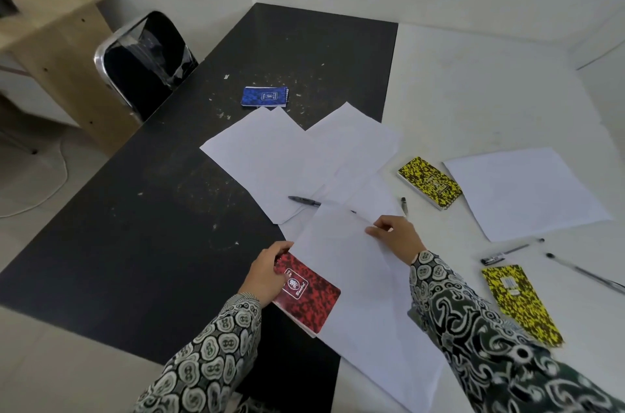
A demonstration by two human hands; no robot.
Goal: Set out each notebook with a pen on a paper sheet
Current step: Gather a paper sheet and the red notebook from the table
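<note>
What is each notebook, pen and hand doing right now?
red notebook: closed, gripped by left hand
blue notebook: closed, alone on the dark table
two yellow notebooks: closed, on the white table
pen: lying on paper
right hand: fingers pinching a paper sheet

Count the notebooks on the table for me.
4: blue notebook far on the black top, red notebook in the left hand, two yellow ones at right. Sheets may hide more.

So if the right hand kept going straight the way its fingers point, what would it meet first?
Probably the black pen lying on the overlapping paper sheets, up-left of the right hand. Depth is hard to judge; it may pass above it.
</note>
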